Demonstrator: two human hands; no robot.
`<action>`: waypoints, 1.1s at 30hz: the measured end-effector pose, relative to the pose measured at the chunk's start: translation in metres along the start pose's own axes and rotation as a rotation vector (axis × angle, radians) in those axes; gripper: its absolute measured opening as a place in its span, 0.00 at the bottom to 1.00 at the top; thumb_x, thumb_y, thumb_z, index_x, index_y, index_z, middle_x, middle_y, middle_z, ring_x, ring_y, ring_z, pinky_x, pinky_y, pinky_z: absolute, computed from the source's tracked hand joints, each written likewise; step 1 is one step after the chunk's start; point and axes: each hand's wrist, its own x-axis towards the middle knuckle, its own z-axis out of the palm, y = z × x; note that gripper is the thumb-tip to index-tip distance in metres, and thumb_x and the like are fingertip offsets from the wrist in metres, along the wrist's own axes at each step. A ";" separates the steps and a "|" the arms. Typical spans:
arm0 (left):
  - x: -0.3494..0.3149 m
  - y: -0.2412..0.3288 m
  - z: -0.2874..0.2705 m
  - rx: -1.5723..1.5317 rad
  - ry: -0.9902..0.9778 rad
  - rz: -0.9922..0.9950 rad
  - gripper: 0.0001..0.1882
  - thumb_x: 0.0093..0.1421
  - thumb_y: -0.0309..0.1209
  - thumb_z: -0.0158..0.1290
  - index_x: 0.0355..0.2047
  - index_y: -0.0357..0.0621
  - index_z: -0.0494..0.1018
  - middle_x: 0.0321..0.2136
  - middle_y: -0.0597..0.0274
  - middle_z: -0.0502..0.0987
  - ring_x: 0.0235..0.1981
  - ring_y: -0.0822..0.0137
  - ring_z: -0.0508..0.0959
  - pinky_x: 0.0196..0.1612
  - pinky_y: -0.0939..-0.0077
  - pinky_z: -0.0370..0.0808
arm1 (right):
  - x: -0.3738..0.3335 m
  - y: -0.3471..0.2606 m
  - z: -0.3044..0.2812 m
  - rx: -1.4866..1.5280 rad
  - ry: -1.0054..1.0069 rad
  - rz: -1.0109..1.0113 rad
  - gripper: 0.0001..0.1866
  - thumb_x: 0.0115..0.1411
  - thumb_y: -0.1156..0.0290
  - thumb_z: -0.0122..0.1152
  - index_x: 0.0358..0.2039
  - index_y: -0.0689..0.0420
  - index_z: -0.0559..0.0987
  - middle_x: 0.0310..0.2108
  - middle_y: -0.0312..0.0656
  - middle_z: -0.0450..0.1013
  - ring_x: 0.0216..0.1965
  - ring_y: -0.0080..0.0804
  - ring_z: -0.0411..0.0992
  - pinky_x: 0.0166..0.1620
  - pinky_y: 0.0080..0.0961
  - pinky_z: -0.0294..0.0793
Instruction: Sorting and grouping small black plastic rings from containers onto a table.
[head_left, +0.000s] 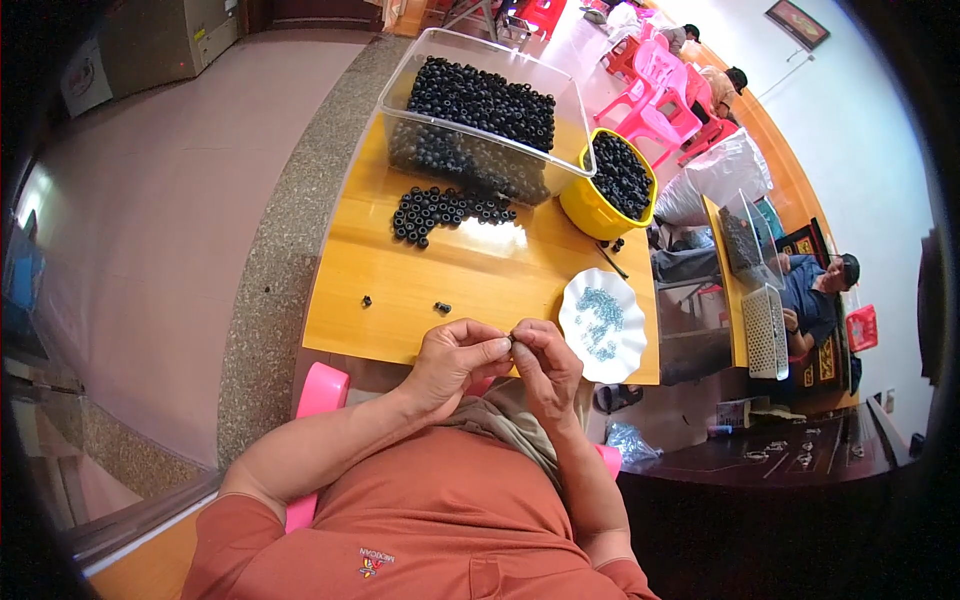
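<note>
While both hands meet at the table [420, 290] edge, left hand [455, 362] and right hand [545, 362] pinch one small black ring [511, 342] between fingertips. Risk: it's tiny, so a slipped pinch would likely drop it into the lap. Count: one clear bin [480, 115], one yellow bucket [610, 190], one white dish [602, 325], two stray rings [441, 307] on the table, one loose pile [445, 210].
</note>
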 end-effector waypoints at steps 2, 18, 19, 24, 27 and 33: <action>0.000 0.001 0.001 0.003 -0.004 0.002 0.05 0.60 0.23 0.57 0.37 0.38 0.75 0.35 0.61 0.78 0.36 0.72 0.79 0.41 0.76 0.81 | -0.001 0.000 0.003 0.041 0.011 0.018 0.10 0.60 0.86 0.55 0.43 0.65 0.75 0.43 0.43 0.69 0.43 0.26 0.70 0.46 0.18 0.70; 0.003 -0.001 -0.004 0.056 0.036 0.026 0.05 0.60 0.24 0.58 0.36 0.41 0.74 0.36 0.60 0.80 0.38 0.70 0.80 0.40 0.78 0.79 | -0.003 0.001 0.013 -0.160 0.053 -0.075 0.18 0.52 0.85 0.67 0.44 0.65 0.74 0.44 0.44 0.69 0.41 0.25 0.72 0.43 0.18 0.74; 0.003 0.000 -0.003 0.065 0.048 0.022 0.05 0.60 0.24 0.58 0.36 0.41 0.74 0.35 0.61 0.80 0.37 0.71 0.80 0.39 0.78 0.79 | -0.003 0.002 0.013 -0.160 0.053 -0.075 0.18 0.52 0.85 0.67 0.44 0.65 0.74 0.44 0.44 0.69 0.41 0.25 0.72 0.43 0.18 0.74; 0.002 0.000 -0.002 0.065 0.045 0.027 0.05 0.59 0.24 0.58 0.35 0.42 0.74 0.33 0.63 0.79 0.33 0.72 0.79 0.38 0.78 0.78 | -0.005 0.008 0.011 -0.343 0.067 -0.150 0.19 0.50 0.86 0.66 0.43 0.65 0.74 0.43 0.45 0.69 0.39 0.27 0.74 0.42 0.19 0.76; 0.002 -0.001 -0.002 0.067 0.060 0.038 0.05 0.59 0.23 0.58 0.36 0.42 0.75 0.32 0.63 0.79 0.33 0.72 0.79 0.38 0.78 0.78 | -0.002 0.005 0.017 -0.373 0.157 -0.169 0.19 0.44 0.83 0.70 0.39 0.64 0.76 0.36 0.47 0.73 0.33 0.32 0.75 0.36 0.24 0.77; 0.004 -0.003 -0.004 0.062 0.070 0.060 0.05 0.58 0.23 0.59 0.35 0.41 0.75 0.33 0.63 0.79 0.33 0.72 0.79 0.38 0.77 0.78 | 0.000 0.001 0.016 -0.486 0.138 -0.170 0.19 0.45 0.83 0.70 0.40 0.62 0.76 0.35 0.47 0.74 0.32 0.34 0.76 0.36 0.24 0.77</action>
